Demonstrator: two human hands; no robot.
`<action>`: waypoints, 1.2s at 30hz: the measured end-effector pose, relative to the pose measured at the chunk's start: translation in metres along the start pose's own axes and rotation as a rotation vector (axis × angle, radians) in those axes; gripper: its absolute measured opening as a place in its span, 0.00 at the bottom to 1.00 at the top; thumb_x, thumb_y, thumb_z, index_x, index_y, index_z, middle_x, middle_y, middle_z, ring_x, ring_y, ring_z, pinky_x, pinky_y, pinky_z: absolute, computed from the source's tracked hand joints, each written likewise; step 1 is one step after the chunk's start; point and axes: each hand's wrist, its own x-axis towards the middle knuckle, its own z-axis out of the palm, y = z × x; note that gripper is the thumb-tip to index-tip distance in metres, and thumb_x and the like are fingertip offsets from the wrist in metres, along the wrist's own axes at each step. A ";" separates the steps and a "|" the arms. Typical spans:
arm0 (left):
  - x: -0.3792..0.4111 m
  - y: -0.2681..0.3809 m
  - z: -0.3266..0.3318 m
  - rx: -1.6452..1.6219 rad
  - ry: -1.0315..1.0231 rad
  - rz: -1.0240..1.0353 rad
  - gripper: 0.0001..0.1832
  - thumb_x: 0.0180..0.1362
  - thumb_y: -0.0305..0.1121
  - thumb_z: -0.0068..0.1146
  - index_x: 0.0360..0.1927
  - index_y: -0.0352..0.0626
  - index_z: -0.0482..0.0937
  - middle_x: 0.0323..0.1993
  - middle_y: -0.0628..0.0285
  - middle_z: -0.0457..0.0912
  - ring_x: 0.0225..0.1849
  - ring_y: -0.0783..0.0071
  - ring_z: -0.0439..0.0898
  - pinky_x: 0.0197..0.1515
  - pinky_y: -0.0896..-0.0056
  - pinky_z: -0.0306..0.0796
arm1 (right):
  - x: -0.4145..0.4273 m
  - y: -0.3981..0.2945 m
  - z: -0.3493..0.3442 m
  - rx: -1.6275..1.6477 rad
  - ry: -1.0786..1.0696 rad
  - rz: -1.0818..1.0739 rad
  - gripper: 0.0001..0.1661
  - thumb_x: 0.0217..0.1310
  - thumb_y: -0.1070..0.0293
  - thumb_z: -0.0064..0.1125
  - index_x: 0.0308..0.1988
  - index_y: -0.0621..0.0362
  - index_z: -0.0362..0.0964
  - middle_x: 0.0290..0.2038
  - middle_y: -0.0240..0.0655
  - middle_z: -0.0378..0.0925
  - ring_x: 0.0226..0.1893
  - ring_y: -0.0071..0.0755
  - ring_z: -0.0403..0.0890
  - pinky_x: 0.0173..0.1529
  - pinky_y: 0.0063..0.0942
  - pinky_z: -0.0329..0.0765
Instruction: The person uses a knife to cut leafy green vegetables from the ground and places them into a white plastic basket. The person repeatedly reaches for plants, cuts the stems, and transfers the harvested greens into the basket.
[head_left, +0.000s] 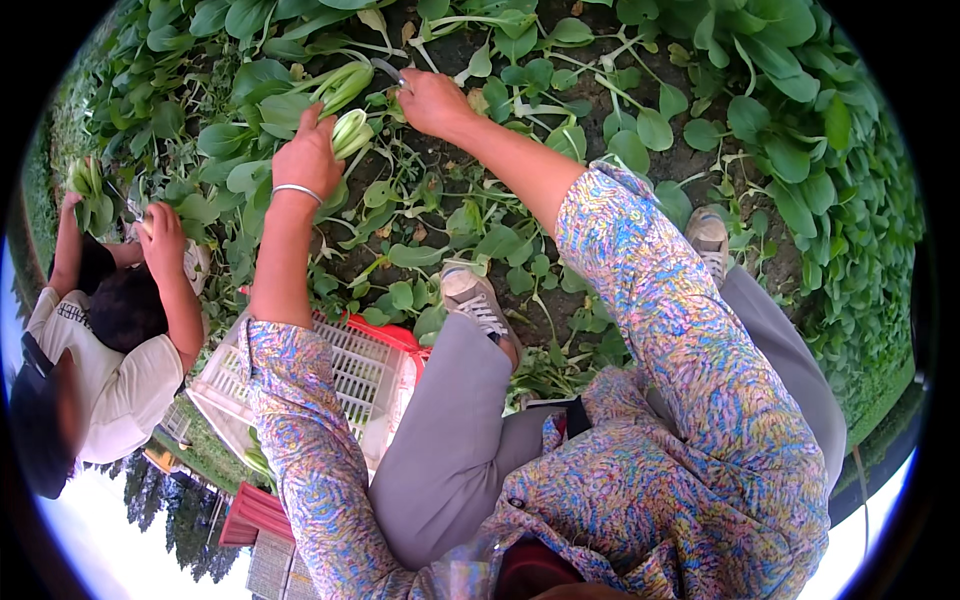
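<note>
My left hand (309, 154) is closed around a head of bok choy (352, 135), its pale cut base pointing right and showing beside my thumb side. Just beyond my fingers, a second bok choy head (346, 84) leans with its stalks toward the right; whether those fingers also grip it, I cannot tell. My right hand (435, 103) grips the handle of a small curved sickle, mostly hidden in the fist. The sickle's curved metal blade (387, 70) extends up and left, close to the second head's base.
Loose leaves (416, 255) and stalks litter the dark soil between my shoes. A white slatted plastic crate (364, 375) with a red edge stands by my left leg. At left a co-worker (127, 360) holds bok choy and a blade. Dense bok choy (817, 142) grows along the right.
</note>
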 end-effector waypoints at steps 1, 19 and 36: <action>-0.001 -0.001 0.001 -0.008 -0.005 -0.010 0.33 0.45 0.29 0.70 0.58 0.46 0.73 0.68 0.62 0.64 0.48 0.52 0.82 0.50 0.54 0.77 | -0.001 -0.001 0.000 0.014 0.002 0.003 0.15 0.63 0.60 0.52 0.43 0.59 0.72 0.37 0.51 0.81 0.42 0.60 0.80 0.47 0.52 0.75; -0.011 -0.011 -0.003 -0.181 0.055 -0.072 0.30 0.43 0.30 0.66 0.56 0.47 0.77 0.66 0.62 0.69 0.52 0.53 0.79 0.54 0.56 0.74 | 0.041 -0.003 -0.020 0.334 -0.470 0.329 0.16 0.63 0.62 0.54 0.43 0.63 0.75 0.29 0.36 0.79 0.17 0.23 0.74 0.17 0.23 0.68; -0.140 0.026 -0.077 -1.627 0.030 -0.077 0.39 0.45 0.35 0.65 0.63 0.32 0.66 0.54 0.48 0.79 0.52 0.61 0.80 0.55 0.62 0.75 | -0.095 -0.079 -0.178 0.484 -0.319 -0.137 0.26 0.54 0.55 0.67 0.49 0.56 0.70 0.27 0.25 0.74 0.19 0.11 0.70 0.20 0.13 0.65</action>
